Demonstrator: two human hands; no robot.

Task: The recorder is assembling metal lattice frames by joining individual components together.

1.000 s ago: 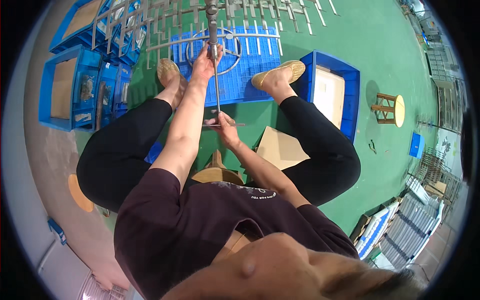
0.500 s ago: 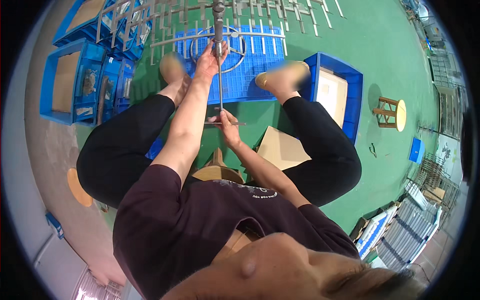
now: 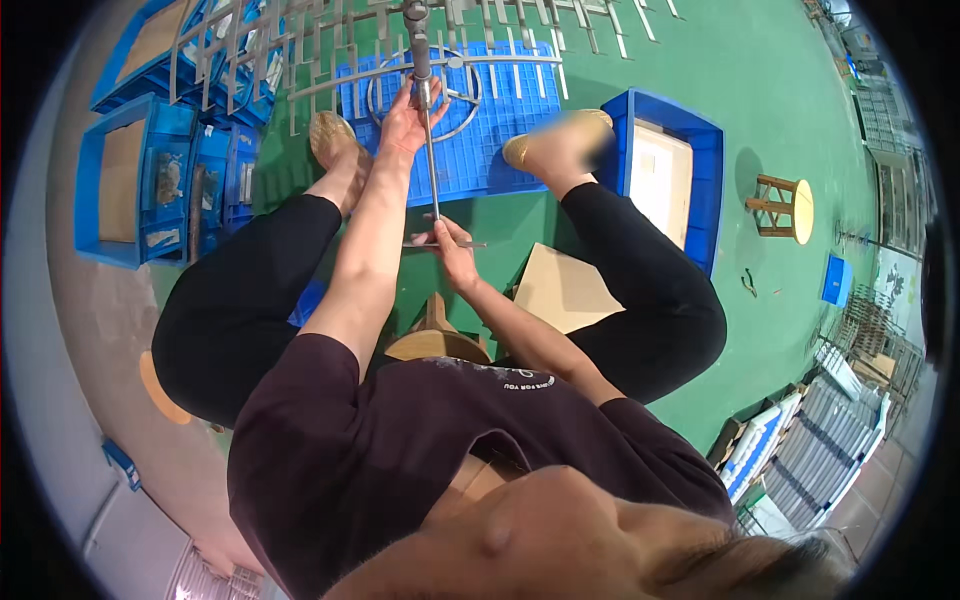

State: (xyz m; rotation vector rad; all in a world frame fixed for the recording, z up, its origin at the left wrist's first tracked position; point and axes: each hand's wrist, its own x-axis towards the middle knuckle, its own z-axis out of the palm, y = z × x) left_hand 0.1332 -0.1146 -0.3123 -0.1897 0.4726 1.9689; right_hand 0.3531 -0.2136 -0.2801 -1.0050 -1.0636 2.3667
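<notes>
Near the upper centre of the frame, a thin metal rod (image 3: pixel 433 170) runs down from a grey metal fitting (image 3: pixel 420 45) to a short crossbar (image 3: pixel 475 245) between the person's knees. The right hand (image 3: pixel 457 258) grasps the lower end, thumb along the shaft and fingers about the crossbar, a hold that seems chosen for control of the rod's angle. The left hand (image 3: pixel 405 122) sits palm up where rod and fitting meet, apparently to steady that junction; its fingers show beyond the metal, but whether they press on it or merely cradle it, I cannot tell. Behind, a metal ring (image 3: pixel 477 105) and a long bar with strips (image 3: pixel 510 60) show over a blue plastic pallet (image 3: pixel 480 170), perhaps put between the feet to keep the work within reach. A blue bin (image 3: pixel 710 180) by the foot at right and blue crates (image 3: pixel 185 125) at upper left flank the seat, probably for the same reason. The fitting's top is cut off by the frame's upper edge, the rod's tip is hidden inside or behind the fitting, and the right fingers cover the joint with the crossbar. How the ring attaches is hard to make out.
</notes>
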